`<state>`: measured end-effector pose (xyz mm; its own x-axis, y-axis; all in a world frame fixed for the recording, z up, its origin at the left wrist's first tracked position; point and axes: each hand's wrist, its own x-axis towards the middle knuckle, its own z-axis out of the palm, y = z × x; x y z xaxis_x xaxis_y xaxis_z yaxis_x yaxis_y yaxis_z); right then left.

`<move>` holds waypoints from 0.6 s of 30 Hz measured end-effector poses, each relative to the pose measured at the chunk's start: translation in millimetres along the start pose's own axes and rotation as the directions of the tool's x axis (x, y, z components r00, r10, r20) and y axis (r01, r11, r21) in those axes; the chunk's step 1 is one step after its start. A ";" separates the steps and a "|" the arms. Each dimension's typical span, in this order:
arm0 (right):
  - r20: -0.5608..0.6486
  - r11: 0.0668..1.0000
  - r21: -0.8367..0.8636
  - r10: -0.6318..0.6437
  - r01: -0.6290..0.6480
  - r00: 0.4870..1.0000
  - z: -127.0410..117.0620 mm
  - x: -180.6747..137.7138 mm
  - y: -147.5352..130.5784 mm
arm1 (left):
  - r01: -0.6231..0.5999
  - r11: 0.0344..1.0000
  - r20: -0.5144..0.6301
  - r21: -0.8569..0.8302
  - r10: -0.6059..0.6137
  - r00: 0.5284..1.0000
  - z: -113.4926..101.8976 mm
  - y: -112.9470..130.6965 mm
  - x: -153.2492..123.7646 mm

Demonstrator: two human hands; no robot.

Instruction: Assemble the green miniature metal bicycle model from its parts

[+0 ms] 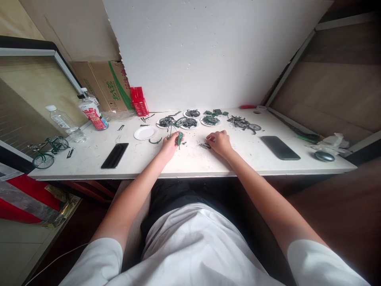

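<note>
My left hand (168, 146) is closed around a partly built green model bicycle (179, 138), held just above the white table. Thin frame tubes stick up from my fingers. Over a small heap of thin dark pins (203, 145), my right hand (220, 142) rests low on the table with its fingertips pinched together. Whatever sits between those fingertips is too small to make out. A curved dark green strip (155, 141) lies left of my left hand, beside an upturned-looking white paper plate (145, 132).
Behind my hands stand paper plates of parts, one with green pieces (210, 120). Dark wheels and frames (245, 124) lie to the right. A finished-looking model bicycle (50, 151), bottles (93, 115) and a phone (115, 155) are left; a grey slab (280, 147) and mouse (324, 156) right.
</note>
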<state>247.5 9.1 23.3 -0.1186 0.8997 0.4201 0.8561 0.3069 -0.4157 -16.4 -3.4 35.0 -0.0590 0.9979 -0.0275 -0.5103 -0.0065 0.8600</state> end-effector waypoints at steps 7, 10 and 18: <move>0.020 0.993 -0.019 -0.119 0.119 0.993 2.5 -0.6 -0.1 | 0.004 0.999 0.066 0.054 -0.007 0.998 0.3 -2.2 -3.2; 0.041 0.988 -0.046 -0.143 0.144 0.989 2.6 0.1 -0.2 | 0.014 0.998 0.099 0.053 -0.019 0.995 3.1 -2.2 -5.6; 0.074 0.975 -0.064 -0.206 0.211 0.976 -0.7 -1.7 -7.1 | 0.013 0.993 0.155 0.117 -0.031 0.987 0.5 -5.8 -4.8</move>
<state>242.0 5.2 26.1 -0.3294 0.8375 0.4359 0.8421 0.4694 -0.2655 -12.7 -8.0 30.4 0.0908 0.9955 0.0255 -0.4068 0.0137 0.9134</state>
